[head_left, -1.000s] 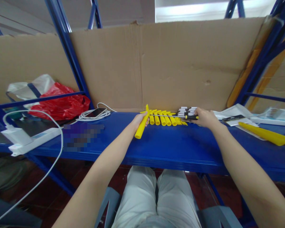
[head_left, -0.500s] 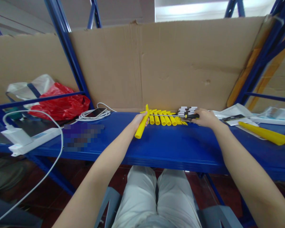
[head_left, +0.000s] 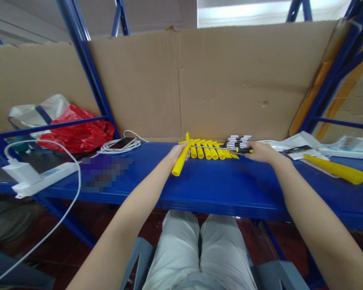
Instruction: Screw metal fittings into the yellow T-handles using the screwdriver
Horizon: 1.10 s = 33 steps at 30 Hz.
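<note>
My left hand (head_left: 175, 154) is closed round a yellow plastic tube (head_left: 180, 162), whose hollow round end points toward me and whose narrow end tilts up and away. My right hand (head_left: 261, 152) grips a screwdriver (head_left: 244, 150) by its black and yellow handle. The screwdriver's long metal shaft runs left, nearly level, to the upper part of the held tube; the exact contact at its tip is too small to make out. Behind the shaft, several similar yellow tubes (head_left: 208, 154) lie side by side. A stack of small white and dark pieces (head_left: 238, 142) stands just left of my right hand.
Everything lies on a blue shelf (head_left: 211, 181) with a cardboard wall (head_left: 230, 84) behind. To the right is a yellow tapered piece (head_left: 337, 168) near plastic bags (head_left: 305, 140). On the left are a coiled white cable (head_left: 109, 149), a power strip (head_left: 45, 179) and a red bag (head_left: 78, 129).
My right hand and the screwdriver handle have shifted very slightly left and down. The left hand and its yellow tube stay in place.
</note>
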Available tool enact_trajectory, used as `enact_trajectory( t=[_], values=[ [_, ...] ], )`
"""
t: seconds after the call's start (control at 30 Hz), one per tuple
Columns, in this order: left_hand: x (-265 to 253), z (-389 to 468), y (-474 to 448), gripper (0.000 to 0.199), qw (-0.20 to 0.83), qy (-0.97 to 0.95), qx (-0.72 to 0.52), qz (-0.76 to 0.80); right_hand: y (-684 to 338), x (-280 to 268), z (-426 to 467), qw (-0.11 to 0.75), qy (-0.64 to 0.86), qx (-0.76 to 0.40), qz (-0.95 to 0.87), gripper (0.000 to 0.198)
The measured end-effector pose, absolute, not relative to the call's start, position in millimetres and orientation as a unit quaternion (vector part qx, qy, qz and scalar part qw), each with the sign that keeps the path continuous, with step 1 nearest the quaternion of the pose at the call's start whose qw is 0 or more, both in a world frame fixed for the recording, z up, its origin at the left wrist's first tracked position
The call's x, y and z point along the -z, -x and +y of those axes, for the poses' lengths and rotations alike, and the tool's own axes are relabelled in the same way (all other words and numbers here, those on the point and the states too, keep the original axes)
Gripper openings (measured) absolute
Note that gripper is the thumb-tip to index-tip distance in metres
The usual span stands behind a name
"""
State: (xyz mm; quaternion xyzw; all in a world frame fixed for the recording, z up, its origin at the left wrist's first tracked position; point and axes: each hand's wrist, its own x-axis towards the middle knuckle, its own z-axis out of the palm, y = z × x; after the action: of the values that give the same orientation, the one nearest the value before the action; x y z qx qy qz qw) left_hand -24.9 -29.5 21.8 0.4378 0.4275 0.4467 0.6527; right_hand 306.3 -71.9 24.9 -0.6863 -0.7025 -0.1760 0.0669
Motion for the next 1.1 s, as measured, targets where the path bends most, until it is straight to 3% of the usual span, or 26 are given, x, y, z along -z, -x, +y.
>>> enact_trajectory(
  t=[0.2, 0.53, 0.83, 1.1],
  values=[
    [-23.9, -32.8, 23.6, 0.027, 0.649, -0.442, -0.443, 0.433, -303.2, -25.6, -73.6, 0.088, 0.684, 0.214, -0.692, 0.028],
    [-23.6, -33.9, 23.1, 0.027, 0.642, -0.445, -0.444, 0.44, -298.7, -30.0, -77.6, 0.055, 0.703, 0.139, -0.696, 0.032],
    [-23.1, -33.6, 23.2, 0.028, 0.642, -0.444, -0.456, 0.427, -299.2, -28.6, -76.9, 0.057, 0.684, 0.194, -0.701, 0.028],
    [-24.1, -34.7, 23.1, 0.03, 0.637, -0.449, -0.454, 0.432, -301.8, -26.5, -74.7, 0.073, 0.701, 0.163, -0.69, 0.035]
  ],
)
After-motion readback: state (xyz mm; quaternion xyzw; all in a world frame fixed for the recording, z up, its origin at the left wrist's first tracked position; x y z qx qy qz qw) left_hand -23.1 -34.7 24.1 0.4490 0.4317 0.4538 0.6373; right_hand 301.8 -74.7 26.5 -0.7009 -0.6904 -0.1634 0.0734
